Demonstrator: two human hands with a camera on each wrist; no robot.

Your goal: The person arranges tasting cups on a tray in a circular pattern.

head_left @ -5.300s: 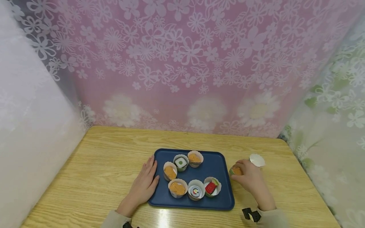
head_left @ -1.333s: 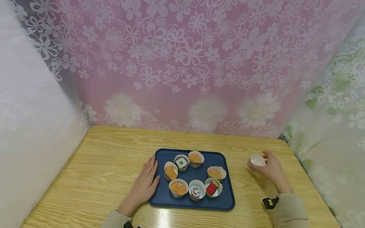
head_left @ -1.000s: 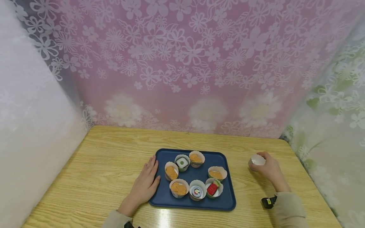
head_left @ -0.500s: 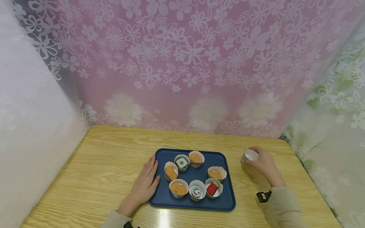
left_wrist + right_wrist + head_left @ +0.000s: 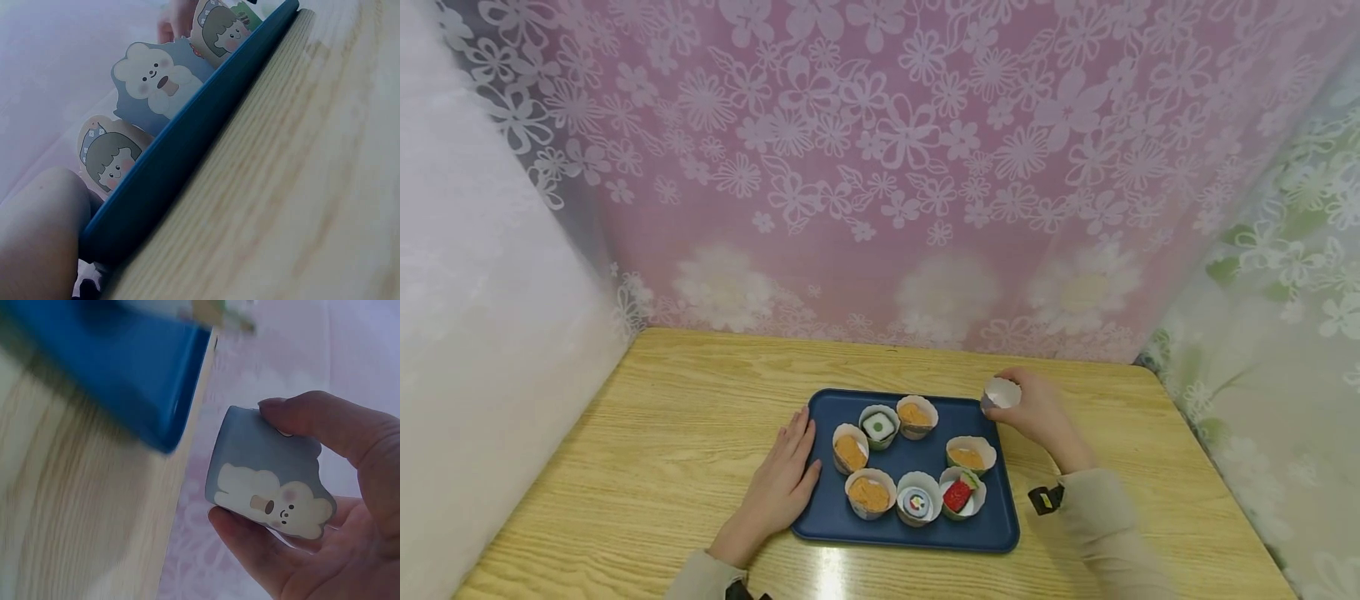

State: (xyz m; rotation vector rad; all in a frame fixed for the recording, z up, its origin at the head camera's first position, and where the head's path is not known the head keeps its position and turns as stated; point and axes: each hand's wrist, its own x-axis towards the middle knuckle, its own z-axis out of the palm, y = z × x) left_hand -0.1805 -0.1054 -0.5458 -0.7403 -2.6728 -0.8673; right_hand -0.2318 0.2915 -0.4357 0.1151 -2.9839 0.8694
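Observation:
My right hand (image 5: pixel 1037 412) pinches a paper baking cup (image 5: pixel 1002 393) between thumb and fingers, above the back right corner of the blue tray (image 5: pixel 917 457). In the right wrist view the cup (image 5: pixel 250 447) is grey-blue, printed with a white bear; no filling shows inside it in the head view. My left hand (image 5: pixel 782 479) rests along the tray's left edge with straight fingers. Several filled cups stand on the tray: orange ones, such as the cup (image 5: pixel 968 457) at the right, a green-dotted white piece (image 5: pixel 878 427), a round blue-rimmed piece (image 5: pixel 917 502) and a strawberry-like red piece (image 5: pixel 958 496).
The wooden table (image 5: pixel 700 392) surrounds the tray. Pink flowered cloth (image 5: pixel 865 208) hangs behind it, with pale cloths at both sides. Cups stand close together along the tray's front and left; bare tray surface shows in the middle.
Since the earliest frame, an orange-filled cup has gone from my right hand onto the tray's right side. My right hand then gripped the pale cup and carried it left. The left hand stays put.

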